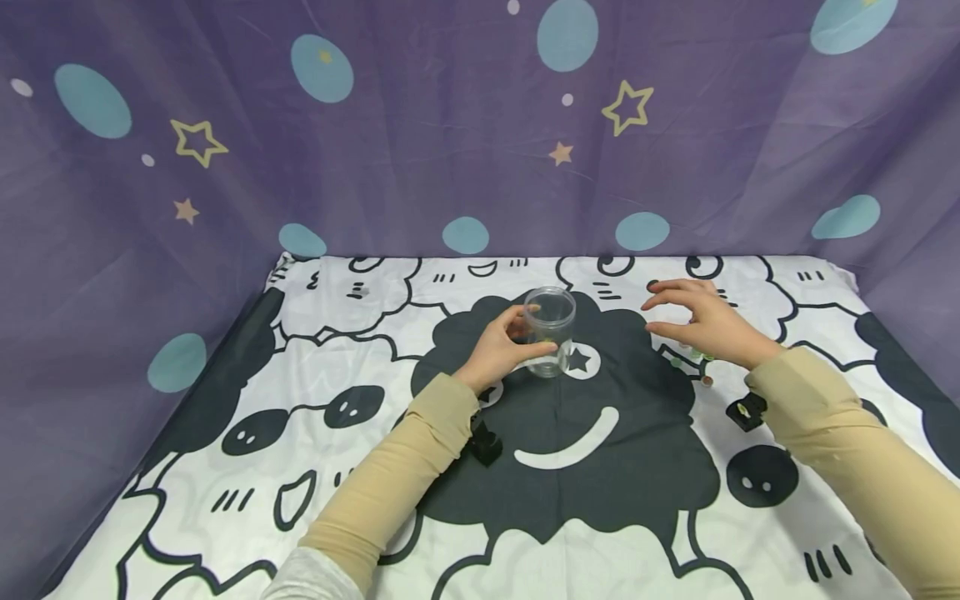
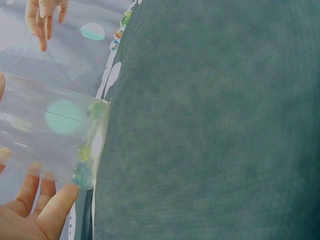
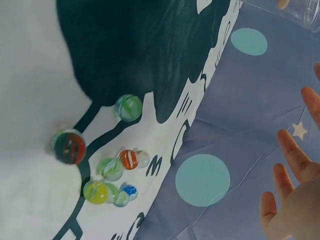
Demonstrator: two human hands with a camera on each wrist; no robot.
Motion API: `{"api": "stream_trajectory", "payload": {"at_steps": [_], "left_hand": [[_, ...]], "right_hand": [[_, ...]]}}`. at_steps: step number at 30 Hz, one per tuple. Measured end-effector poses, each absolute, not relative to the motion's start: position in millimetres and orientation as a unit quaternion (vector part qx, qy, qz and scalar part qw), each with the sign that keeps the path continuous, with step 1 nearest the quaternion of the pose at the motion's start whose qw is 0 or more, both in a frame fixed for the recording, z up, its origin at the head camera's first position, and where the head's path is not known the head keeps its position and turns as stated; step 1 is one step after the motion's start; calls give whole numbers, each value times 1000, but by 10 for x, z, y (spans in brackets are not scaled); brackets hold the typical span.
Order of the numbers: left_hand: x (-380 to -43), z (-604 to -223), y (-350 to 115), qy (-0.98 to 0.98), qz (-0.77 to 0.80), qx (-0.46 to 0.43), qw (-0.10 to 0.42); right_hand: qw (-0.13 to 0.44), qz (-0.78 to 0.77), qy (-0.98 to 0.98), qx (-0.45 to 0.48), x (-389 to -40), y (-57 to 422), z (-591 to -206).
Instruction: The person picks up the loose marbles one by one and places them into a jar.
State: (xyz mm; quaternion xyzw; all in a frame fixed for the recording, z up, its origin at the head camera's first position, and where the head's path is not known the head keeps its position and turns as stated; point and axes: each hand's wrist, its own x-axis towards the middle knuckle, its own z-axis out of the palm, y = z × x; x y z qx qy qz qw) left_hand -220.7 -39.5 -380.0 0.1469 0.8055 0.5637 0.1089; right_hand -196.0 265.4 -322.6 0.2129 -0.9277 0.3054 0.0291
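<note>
My left hand [image 1: 497, 348] grips a clear plastic jar [image 1: 551, 310] around its side, with the thumb on the near side. The jar stands upright with its mouth uncovered. Several glass marbles, among them a yellow one [image 2: 83, 151] and a green one [image 2: 95, 109], lie at its bottom in the left wrist view. Off to the right, my right hand [image 1: 701, 323] hovers with fingers spread and nothing between them. Below it, loose marbles rest on the cloth: a red-and-dark one [image 3: 69, 147], a green one [image 3: 129, 108] and a cluster with a yellow one [image 3: 96, 192].
A white cloth with black cartoon figures [image 1: 330, 475] covers the table. Behind it hangs a purple curtain [image 1: 450, 150] with stars and teal spots. Small black pieces sit by the left wrist [image 1: 486, 444] and the right wrist [image 1: 746, 412].
</note>
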Motion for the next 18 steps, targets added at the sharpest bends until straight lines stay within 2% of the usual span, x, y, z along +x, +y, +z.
{"api": "stream_trajectory", "payload": {"at_steps": [6,18], "left_hand": [[-2199,-3789,-390,808,560,148,106],[-2209,-3794,-391,808,560,148,105]], "right_hand": [[46,298,-927,223,-1943,2732,-3257],[31,283,-937,204,-1889,2852,-3261]]}}
